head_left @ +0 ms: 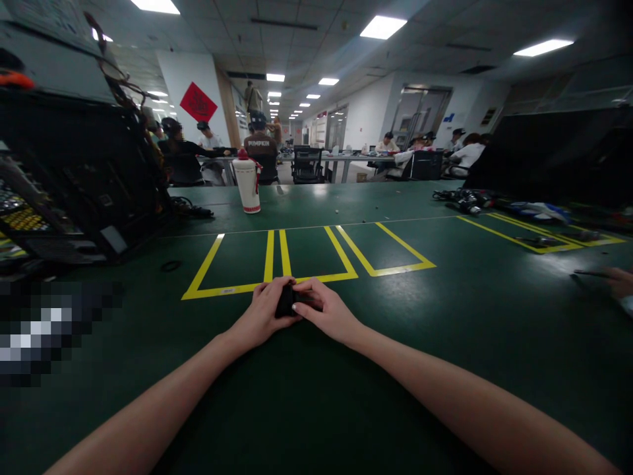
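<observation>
Both my hands meet at the middle of the green table, around a small black object (285, 302) whose kind I cannot make out. My left hand (267, 305) wraps its left side, thumb below and fingers over the top. From the right, my right hand (324, 309) pinches at the object's edge with thumb and fingers. Much of the object is hidden by my fingers. Just beyond my hands, yellow tape (321, 278) marks out open-ended rectangles on the tabletop.
A white tumbler (246, 185) with a red lid stands further back. A black computer case (93, 178) is at left, near a black ring (171, 266). Cables (465, 198) lie at far right, where another person's hand (620, 284) shows. Several people sit at tables behind.
</observation>
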Demonstrator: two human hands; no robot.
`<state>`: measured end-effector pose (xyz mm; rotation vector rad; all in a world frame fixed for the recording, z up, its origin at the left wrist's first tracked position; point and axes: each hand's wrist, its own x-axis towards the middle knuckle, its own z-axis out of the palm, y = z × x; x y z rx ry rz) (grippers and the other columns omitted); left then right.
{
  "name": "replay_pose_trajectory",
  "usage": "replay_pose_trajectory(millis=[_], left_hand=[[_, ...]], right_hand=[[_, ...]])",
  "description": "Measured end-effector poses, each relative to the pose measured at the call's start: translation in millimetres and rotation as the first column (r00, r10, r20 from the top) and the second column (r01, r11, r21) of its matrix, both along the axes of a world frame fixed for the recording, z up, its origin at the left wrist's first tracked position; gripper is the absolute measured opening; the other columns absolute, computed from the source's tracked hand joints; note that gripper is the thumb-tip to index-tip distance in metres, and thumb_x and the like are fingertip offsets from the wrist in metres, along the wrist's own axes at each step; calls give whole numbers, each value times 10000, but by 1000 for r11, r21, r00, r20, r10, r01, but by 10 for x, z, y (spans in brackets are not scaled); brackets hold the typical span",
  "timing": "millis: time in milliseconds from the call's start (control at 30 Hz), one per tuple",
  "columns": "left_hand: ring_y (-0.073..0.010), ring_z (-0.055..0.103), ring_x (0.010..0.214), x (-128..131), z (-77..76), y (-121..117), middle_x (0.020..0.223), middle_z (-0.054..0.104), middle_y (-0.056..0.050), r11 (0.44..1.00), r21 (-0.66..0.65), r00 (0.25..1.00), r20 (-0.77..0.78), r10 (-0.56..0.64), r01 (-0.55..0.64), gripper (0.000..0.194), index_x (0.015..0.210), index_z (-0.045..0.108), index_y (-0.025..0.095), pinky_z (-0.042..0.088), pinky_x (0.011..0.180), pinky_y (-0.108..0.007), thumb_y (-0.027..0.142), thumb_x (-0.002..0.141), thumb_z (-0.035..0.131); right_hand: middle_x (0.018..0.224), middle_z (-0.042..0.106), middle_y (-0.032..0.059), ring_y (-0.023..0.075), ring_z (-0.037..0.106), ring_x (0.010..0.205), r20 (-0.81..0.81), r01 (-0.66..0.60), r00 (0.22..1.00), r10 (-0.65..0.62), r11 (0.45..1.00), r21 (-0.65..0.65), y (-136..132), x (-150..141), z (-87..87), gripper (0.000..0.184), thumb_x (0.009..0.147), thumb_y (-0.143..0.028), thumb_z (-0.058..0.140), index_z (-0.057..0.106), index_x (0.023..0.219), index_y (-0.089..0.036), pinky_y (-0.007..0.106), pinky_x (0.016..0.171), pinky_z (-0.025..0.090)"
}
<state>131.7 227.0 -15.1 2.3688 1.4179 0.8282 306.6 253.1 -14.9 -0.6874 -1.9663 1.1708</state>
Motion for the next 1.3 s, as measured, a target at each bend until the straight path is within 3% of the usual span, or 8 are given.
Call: replay_pose_trajectory(millis=[100,300,700,900,1300], left_hand=[[-232,417,1103,-3,-12,11,1180,446,-47,1000,15,1000,-6,-3,3,557,1193,285,252,239,970,-437,305,731,593],[-232,407,1106,-6,-15,4,1179,437,-54,1000,19,1000,-22,7,-6,561,1199,274,242,250,964,-430,302,738,588],[-237,419,1103,-1,-20,10,1181,440,-56,1000,21,1000,-10,-1,1,557,1192,282,247,242,971,-444,304,733,593],[-235,426,1095,-6,-20,7,1175,446,-52,1000,24,1000,-2,-2,2,563,1195,278,251,250,963,-439,298,731,593],[-238,416,1110,0,-8,9,1181,444,-59,1000,16,1000,-13,-9,9,560,1198,278,246,236,969,-449,305,735,587]], right_hand=[[1031,506,28,164,525,996,-40,-11,999,9,999,-38,15,-22,-10,195,781,-219,525,483,971,-218,363,853,463],[1071,511,64,176,527,996,18,12,1000,-11,998,-63,37,-24,0,280,801,-247,497,456,1073,-199,385,862,451],[1043,508,29,166,531,1009,-40,-36,999,33,995,-91,15,-11,18,195,788,-214,513,467,977,-218,362,847,474],[1082,504,63,182,525,1004,21,-2,1000,3,998,-63,18,3,26,303,791,-233,512,452,1087,-207,396,870,452],[1024,517,35,168,518,1003,-7,31,1000,-31,999,-8,24,-27,-9,196,786,-212,514,480,979,-212,376,871,445]])
